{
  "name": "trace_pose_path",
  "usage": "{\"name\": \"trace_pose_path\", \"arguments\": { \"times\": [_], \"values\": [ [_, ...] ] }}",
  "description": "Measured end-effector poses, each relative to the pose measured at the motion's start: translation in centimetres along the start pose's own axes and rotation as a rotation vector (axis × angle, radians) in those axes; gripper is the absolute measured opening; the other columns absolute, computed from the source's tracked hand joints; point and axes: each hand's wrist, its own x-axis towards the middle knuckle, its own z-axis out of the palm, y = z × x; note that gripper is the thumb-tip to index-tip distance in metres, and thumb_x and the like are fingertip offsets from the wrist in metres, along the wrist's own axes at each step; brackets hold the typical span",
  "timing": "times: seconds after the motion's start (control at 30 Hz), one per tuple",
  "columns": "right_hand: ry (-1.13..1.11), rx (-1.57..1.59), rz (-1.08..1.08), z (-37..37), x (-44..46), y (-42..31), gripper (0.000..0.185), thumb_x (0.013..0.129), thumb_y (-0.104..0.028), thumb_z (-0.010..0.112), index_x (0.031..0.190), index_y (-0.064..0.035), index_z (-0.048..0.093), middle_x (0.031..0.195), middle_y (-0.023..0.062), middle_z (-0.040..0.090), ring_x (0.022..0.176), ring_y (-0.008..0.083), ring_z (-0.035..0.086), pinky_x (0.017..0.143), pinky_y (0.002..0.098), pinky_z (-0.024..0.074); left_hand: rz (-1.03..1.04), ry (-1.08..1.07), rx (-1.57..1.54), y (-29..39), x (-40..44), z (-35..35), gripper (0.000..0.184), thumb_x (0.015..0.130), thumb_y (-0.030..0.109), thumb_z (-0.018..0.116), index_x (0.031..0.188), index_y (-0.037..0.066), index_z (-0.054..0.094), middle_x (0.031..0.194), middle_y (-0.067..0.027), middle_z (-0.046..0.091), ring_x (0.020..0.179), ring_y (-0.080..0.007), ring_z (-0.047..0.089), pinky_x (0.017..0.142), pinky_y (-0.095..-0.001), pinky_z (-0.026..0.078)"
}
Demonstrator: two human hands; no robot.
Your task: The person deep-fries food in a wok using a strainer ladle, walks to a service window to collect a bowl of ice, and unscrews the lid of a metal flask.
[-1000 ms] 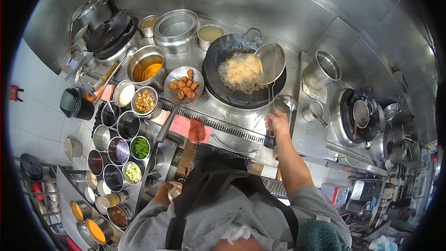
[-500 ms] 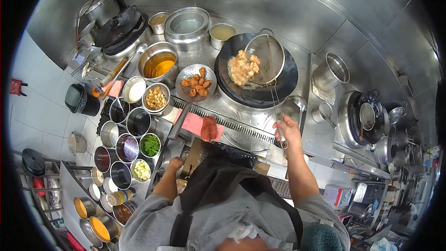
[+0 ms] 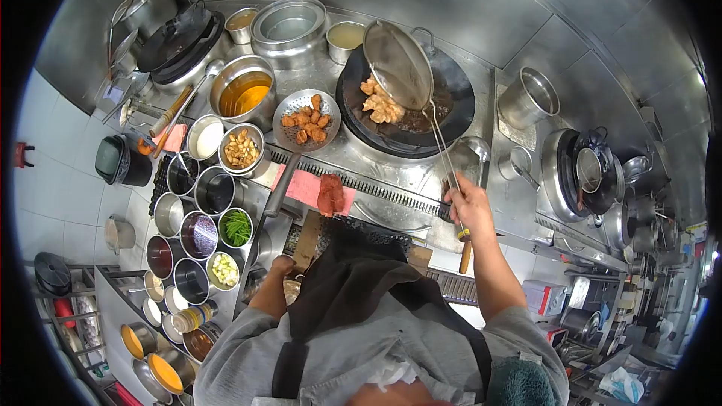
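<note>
My right hand (image 3: 471,207) grips the long handle of a wire mesh strainer (image 3: 402,60). The mesh bowl stands tilted over the left part of a dark wok (image 3: 444,71). Pale golden fried pieces (image 3: 383,105) lie in the wok just under the strainer's rim, beside dark bubbling liquid. My left hand (image 3: 283,265) is closed low by the counter's front edge; what it holds, if anything, is hidden. Left of the wok, a perforated ladle (image 3: 287,135) with browned fried pieces (image 3: 310,122) rests with its thick handle toward me.
A pink cloth (image 3: 304,189) with a dark red cloth (image 3: 331,194) on it lies at the front edge. Leftward stand a pot of amber oil (image 3: 271,105) and several ingredient tins. A tall steel pot (image 3: 541,94) is to the right. Water runs into a basin (image 3: 259,30) behind.
The strainer has swung up and left and is tipped more steeply. The fried pieces have shifted lower left in the wok. My view has moved slightly; my left hand stays closed.
</note>
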Motion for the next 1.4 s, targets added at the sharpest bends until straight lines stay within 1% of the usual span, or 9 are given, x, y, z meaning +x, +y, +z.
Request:
{"name": "trace_pose_path", "arguments": {
  "times": [0.1,0.17,0.2,0.5,0.73,0.83,0.97,1.0,1.4],
  "values": [
    [-0.065,-0.126,0.041,0.1,0.2,2.9,0.039,0.084,-0.004,0.047,0.123,-0.0034,0.051,0.069,0.0114,0.062,0.045,0.0202,0.056,0.042,0.0326,0.0456,0.057,0.051,0.073,-0.3,0.7,0.9,0.030,0.077,0.032,0.051,0.090,0.013,0.069,0.096,-0.0134,0.065,0.092,-0.0308,0.062,0.078,-0.0392,0.049],
    [0.178,-0.702,-0.445,0.5,1.7,6.3,0.039,0.082,-0.003,0.049,0.120,-0.0034,0.053,0.072,0.0228,0.062,0.061,0.0374,0.060,0.058,0.0436,0.0494,0.081,0.025,-0.006,-0.7,0.8,2.1,0.031,0.078,0.035,0.050,0.090,0.012,0.069,0.098,-0.0130,0.065,0.093,-0.0317,0.061,0.078,-0.0396,0.049],
    [0.175,-0.631,-0.321,0.2,2.4,6.4,0.038,0.080,-0.004,0.050,0.117,-0.0012,0.053,0.078,0.0289,0.058,0.078,0.0445,0.057,0.073,0.0496,0.0454,0.080,0.029,-0.003,-0.8,1.3,2.8,0.031,0.078,0.035,0.050,0.090,0.012,0.069,0.098,-0.0130,0.065,0.093,-0.0317,0.061,0.078,-0.0396,0.049],
    [0.323,-0.668,-0.322,-1.6,6.9,2.1,0.036,0.079,-0.002,0.050,0.114,-0.0018,0.056,0.091,0.0263,0.060,0.087,0.0400,0.058,0.077,0.0476,0.0451,-0.322,0.022,-0.499,-0.6,-0.6,0.5,0.032,0.083,0.030,0.049,0.093,0.007,0.068,0.096,-0.0139,0.066,0.084,-0.0259,0.065,0.077,-0.0370,0.051],
    [0.256,-0.685,-0.173,-0.8,9.0,2.7,0.038,0.079,-0.006,0.048,0.116,-0.0064,0.055,0.091,0.0269,0.060,0.089,0.0400,0.059,0.079,0.0463,0.0460,-0.020,-0.046,-0.070,0.2,-2.2,0.6,0.031,0.083,0.028,0.050,0.090,0.003,0.067,0.093,-0.0154,0.066,0.077,-0.0239,0.067,0.074,-0.0354,0.052],
    [0.157,-0.676,-0.253,1.1,9.7,4.8,0.040,0.077,-0.004,0.049,0.116,-0.0085,0.055,0.091,0.0263,0.060,0.088,0.0414,0.058,0.080,0.0482,0.0454,-0.338,-0.151,-0.473,-0.2,-1.1,3.0,0.034,0.083,0.030,0.050,0.090,0.002,0.067,0.090,-0.0154,0.066,0.078,-0.0250,0.067,0.074,-0.0363,0.052],
    [0.074,-0.779,-0.296,0.0,7.1,3.8,0.038,0.077,-0.005,0.049,0.114,-0.0076,0.056,0.088,0.0274,0.060,0.086,0.0424,0.058,0.079,0.0501,0.0452,0.094,0.113,0.097,-2.6,3.5,6.9,0.034,0.078,0.033,0.051,0.088,0.005,0.068,0.095,-0.0155,0.066,0.087,-0.0312,0.063,0.076,-0.0401,0.050],
    [0.082,-0.787,-0.282,-0.8,6.3,4.1,0.038,0.077,-0.005,0.050,0.114,-0.0074,0.056,0.086,0.0277,0.060,0.085,0.0431,0.057,0.077,0.0506,0.0451,-0.175,0.012,-0.192,-0.5,0.5,2.6,0.032,0.078,0.031,0.050,0.088,0.007,0.068,0.098,-0.0157,0.065,0.091,-0.0321,0.061,0.078,-0.0407,0.050],
    [0.206,-0.528,-0.220,-6.3,-0.8,5.1,0.042,0.075,-0.005,0.052,0.117,-0.0066,0.057,0.077,0.0225,0.062,0.074,0.0388,0.062,0.068,0.0418,0.0483,0.039,-0.036,0.061,0.2,-0.1,2.3,0.028,0.080,0.029,0.049,0.096,0.016,0.068,0.103,-0.0100,0.064,0.096,-0.0295,0.061,0.082,-0.0388,0.049]
  ]
}}
